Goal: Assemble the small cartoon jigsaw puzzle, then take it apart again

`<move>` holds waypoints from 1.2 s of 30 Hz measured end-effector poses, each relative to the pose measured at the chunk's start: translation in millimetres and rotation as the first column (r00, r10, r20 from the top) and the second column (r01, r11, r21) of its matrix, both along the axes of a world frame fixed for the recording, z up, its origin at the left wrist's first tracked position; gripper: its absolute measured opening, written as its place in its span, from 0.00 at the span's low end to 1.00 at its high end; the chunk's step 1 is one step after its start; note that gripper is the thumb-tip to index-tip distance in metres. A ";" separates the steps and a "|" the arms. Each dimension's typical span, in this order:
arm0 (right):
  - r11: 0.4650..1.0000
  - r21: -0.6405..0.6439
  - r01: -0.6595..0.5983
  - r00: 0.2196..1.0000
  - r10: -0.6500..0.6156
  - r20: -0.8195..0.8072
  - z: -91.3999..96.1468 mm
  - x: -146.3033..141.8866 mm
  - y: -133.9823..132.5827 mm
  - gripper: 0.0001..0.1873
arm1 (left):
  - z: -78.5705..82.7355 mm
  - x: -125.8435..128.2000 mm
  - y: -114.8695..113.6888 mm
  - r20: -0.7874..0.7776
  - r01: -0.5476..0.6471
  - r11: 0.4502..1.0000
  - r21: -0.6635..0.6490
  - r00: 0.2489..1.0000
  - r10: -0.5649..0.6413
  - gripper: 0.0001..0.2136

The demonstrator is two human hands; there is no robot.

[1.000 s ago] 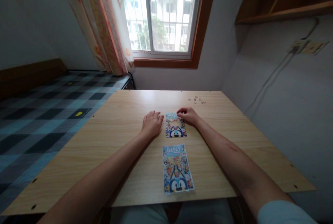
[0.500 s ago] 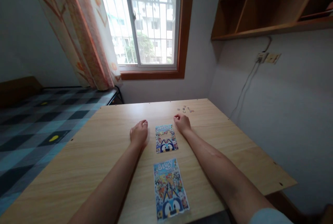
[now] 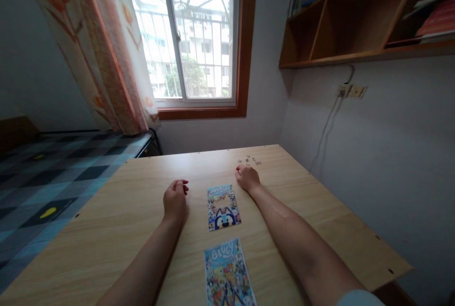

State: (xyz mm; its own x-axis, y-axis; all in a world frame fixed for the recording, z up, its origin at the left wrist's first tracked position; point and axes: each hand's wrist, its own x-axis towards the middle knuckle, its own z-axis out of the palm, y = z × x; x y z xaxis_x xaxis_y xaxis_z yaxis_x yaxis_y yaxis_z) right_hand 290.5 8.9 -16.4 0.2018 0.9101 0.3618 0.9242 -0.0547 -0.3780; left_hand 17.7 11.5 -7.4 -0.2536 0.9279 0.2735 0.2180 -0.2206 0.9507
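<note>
A small colourful jigsaw puzzle (image 3: pixel 223 206) with a blue cartoon dog lies on the wooden table (image 3: pixel 124 230), with a gap in its upper middle. My left hand (image 3: pixel 175 198) rests to its left, fingers curled in, a short way off the puzzle. My right hand (image 3: pixel 247 177) lies past the puzzle's upper right corner, fingers curled shut; whether anything is in them is hidden. Several loose puzzle pieces (image 3: pixel 249 160) lie just beyond my right hand. A printed picture card (image 3: pixel 227 272) with the same image lies nearer to me.
A grey wall runs along the table's right edge, with a socket and cable (image 3: pixel 346 91) and a wooden shelf (image 3: pixel 359 17) holding books above. A window (image 3: pixel 192 36) and curtain (image 3: pixel 95 50) are behind the table. A bed with a checked cover (image 3: pixel 42 183) stands to the left.
My left hand has drawn away from the puzzle to the left and curled its fingers. My right hand has slid off the puzzle's top edge toward the loose pieces. The view has tilted upward.
</note>
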 end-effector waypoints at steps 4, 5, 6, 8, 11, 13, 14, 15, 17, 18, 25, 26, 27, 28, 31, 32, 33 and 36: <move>0.998 0.025 0.063 0.998 -0.064 0.019 0.3 22.0 8.5 0.14 | 0.9 -1.0 0.0 0.038 -0.039 0.999 0.002 0.999 0.039 0.14; 0.995 0.052 0.084 0.996 -0.086 0.020 0.0 29.0 10.9 0.14 | 0.9 -1.0 -0.5 0.047 -0.042 0.999 -0.003 0.998 0.042 0.14; 0.990 0.088 0.109 0.994 -0.111 0.017 -0.6 36.5 13.6 0.14 | 0.8 -0.9 -1.0 0.055 -0.043 0.999 -0.007 0.998 0.043 0.14; 0.970 0.153 0.187 0.982 -0.188 -0.012 -2.4 52.2 19.5 0.18 | 0.1 -0.7 -1.4 0.071 -0.044 0.999 -0.012 0.996 0.045 0.13; 0.923 0.140 0.359 0.932 -0.345 -0.111 -7.4 73.8 28.7 0.28 | -1.3 -0.5 -1.0 0.080 -0.042 0.999 -0.019 0.996 0.043 0.12; 0.907 0.098 0.410 0.903 -0.389 -0.180 -12.3 84.4 33.4 0.31 | -2.0 -0.2 -0.7 0.070 -0.039 0.999 -0.022 0.997 0.040 0.13; 0.909 0.087 0.407 0.901 -0.384 -0.203 -15.0 88.2 35.2 0.30 | -2.2 0.0 -0.6 0.059 -0.036 0.999 -0.023 0.998 0.037 0.13; 0.916 0.086 0.392 0.905 -0.368 -0.214 -17.6 91.0 36.5 0.28 | -2.3 0.1 -0.7 0.045 -0.034 0.999 -0.024 0.998 0.035 0.13; 0.930 0.102 0.353 0.922 -0.328 -0.207 -21.8 93.7 38.4 0.23 | -2.6 0.4 -0.9 0.013 -0.030 0.999 -0.029 0.999 0.030 0.13; 0.935 0.109 0.338 0.929 -0.314 -0.194 -23.3 93.7 39.0 0.22 | -2.8 0.4 -0.9 -0.003 -0.030 0.999 -0.032 1.000 0.030 0.13; 0.975 0.074 0.211 0.977 -0.208 -0.052 -23.4 82.7 41.0 0.18 | -4.3 -0.6 -0.6 -0.035 -0.025 0.999 -0.032 0.999 0.024 0.13; 0.980 0.065 0.186 0.982 -0.185 -0.030 -23.1 80.5 40.9 0.17 | -4.1 -0.6 -0.8 -0.038 -0.026 0.999 -0.034 0.999 0.025 0.13; 0.985 0.057 0.164 0.986 -0.164 -0.009 -22.8 78.4 40.6 0.17 | -3.8 -0.5 -1.0 -0.043 -0.028 0.999 -0.037 0.999 0.026 0.13; 0.988 0.051 0.145 0.989 -0.146 0.011 -22.4 76.5 40.3 0.16 | -3.5 -0.5 -1.2 -0.051 -0.029 0.999 -0.039 0.998 0.027 0.13; 0.992 0.034 0.118 0.992 -0.119 0.046 -20.3 72.7 38.3 0.14 | -2.9 -0.6 -1.4 -0.076 -0.028 0.999 -0.037 0.997 0.025 0.14; 0.993 0.027 0.115 0.992 -0.116 0.046 -19.1 72.1 37.4 0.13 | -2.9 -0.7 -1.3 -0.083 -0.026 0.999 -0.035 0.996 0.023 0.14; 0.993 0.016 0.114 0.993 -0.114 0.043 -17.4 71.8 36.4 0.12 | -2.9 -0.8 -1.1 -0.088 -0.026 0.999 -0.033 0.996 0.023 0.14; 0.993 -0.030 0.116 0.992 -0.114 0.044 -9.7 71.0 32.8 0.09 | -3.4 -1.1 -0.4 -0.098 -0.026 0.999 -0.029 0.995 0.023 0.15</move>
